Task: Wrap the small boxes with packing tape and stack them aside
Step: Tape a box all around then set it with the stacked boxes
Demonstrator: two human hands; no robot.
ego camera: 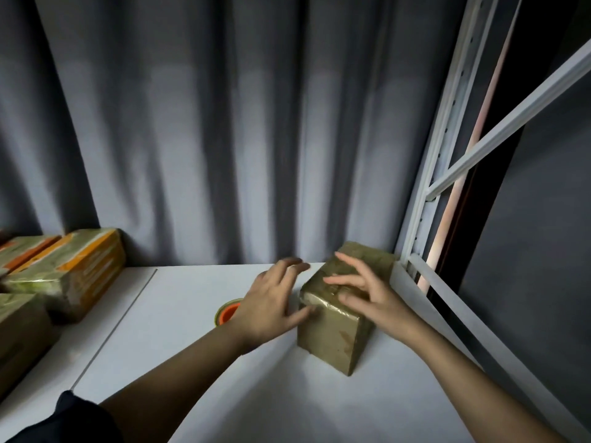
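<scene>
A small brown box (332,340), glossy with tape, stands on the white table (198,340) at the right, close to the window frame. My left hand (268,302) hovers at its left side, fingers spread, thumb touching the box's upper left edge. My right hand (367,295) rests over the box top with fingers apart, fingertips on the taped surface. A tape roll (227,311) with an orange core lies flat on the table, partly hidden behind my left hand.
Taped boxes with orange markings (70,270) are stacked at the far left, with another brown box (19,334) in front of them. A grey curtain (224,123) hangs behind the table. A white window frame (425,199) borders the right edge.
</scene>
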